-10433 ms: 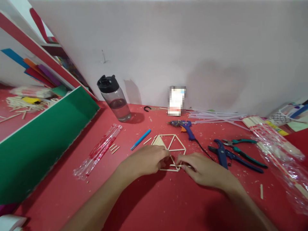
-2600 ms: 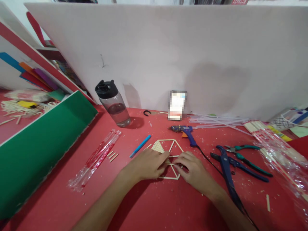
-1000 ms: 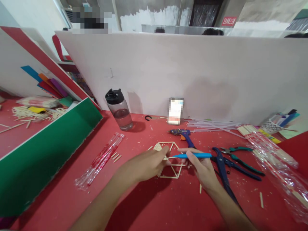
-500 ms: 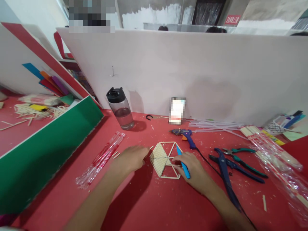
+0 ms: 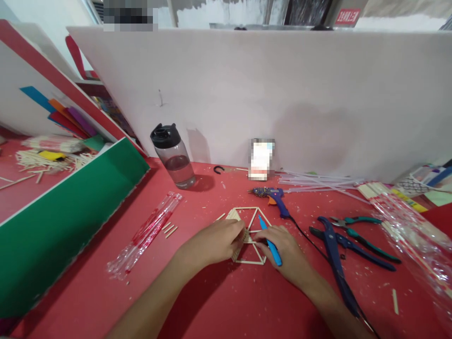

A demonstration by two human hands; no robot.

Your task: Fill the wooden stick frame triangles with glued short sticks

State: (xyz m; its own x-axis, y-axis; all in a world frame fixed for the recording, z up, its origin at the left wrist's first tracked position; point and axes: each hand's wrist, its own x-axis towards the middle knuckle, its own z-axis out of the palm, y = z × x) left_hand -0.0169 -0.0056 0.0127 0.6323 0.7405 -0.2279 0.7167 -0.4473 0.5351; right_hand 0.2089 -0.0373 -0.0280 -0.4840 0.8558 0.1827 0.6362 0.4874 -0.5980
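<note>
A flat hexagonal frame of thin wooden sticks (image 5: 247,262) lies on the red table; its left part is filled with sticks side by side, and its right part shows open triangles. My left hand (image 5: 221,241) reaches over the filled part, fingertips pinched together at the frame's middle. What they pinch is hidden. A slim blue pen-like tool (image 5: 271,244) rests in my right hand (image 5: 285,246), its tip pointing away from me. The thumb and fingertips of that hand meet close to the middle sticks, right of my left fingertips.
Behind the frame lies a glue gun (image 5: 270,194) with its cord running right. Cutters (image 5: 335,254), pliers (image 5: 367,235) and bagged sticks (image 5: 406,226) are on the right. A bottle (image 5: 174,160), plastic wrappers (image 5: 148,235) and short stick pieces (image 5: 170,230) are on the left.
My left hand has moved right, from beside the frame's left corner to its middle, now covering much of the filled part. My right hand keeps the blue tool in nearly the same place.
</note>
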